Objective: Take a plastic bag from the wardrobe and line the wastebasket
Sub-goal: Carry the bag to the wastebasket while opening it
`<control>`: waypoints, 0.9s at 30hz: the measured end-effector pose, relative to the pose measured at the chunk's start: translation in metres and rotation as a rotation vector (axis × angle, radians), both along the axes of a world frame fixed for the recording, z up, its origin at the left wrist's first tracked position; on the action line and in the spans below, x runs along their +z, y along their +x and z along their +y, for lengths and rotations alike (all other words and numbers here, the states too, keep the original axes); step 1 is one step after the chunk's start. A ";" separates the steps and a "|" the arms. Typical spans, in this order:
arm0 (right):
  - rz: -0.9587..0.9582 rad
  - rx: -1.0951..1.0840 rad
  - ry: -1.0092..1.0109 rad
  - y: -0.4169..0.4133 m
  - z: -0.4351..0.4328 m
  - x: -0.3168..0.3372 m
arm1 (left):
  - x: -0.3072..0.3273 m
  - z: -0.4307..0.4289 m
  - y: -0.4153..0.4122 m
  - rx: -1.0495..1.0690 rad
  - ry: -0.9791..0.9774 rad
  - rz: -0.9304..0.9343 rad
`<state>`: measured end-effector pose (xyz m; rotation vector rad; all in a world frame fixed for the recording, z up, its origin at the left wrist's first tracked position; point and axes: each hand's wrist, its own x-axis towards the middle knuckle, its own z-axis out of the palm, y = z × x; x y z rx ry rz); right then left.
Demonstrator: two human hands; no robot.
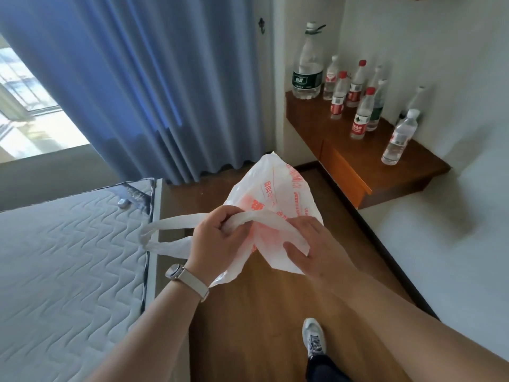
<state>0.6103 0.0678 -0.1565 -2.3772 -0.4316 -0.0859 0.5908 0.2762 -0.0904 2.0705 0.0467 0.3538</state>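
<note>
Plastic bag (pixel 278 188) is up in the air over the floor (pixel 248 312), one handle (pixel 168 223) bunched in the left grip (pixel 214 241) and the other pinched by the right grip (pixel 314 244) just beside it, looks feather-light, floppy and slick, so I'd hold the handles.

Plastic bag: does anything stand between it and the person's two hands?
Nothing does. The left hand grips a handle of the plastic bag and the right hand pinches it too, so both already hold it. No wastebasket is in view, so the way there cannot be judged.
</note>
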 end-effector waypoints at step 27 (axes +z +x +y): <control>0.075 0.329 0.016 0.373 0.092 0.013 | 0.005 0.073 0.303 0.345 -0.036 -0.031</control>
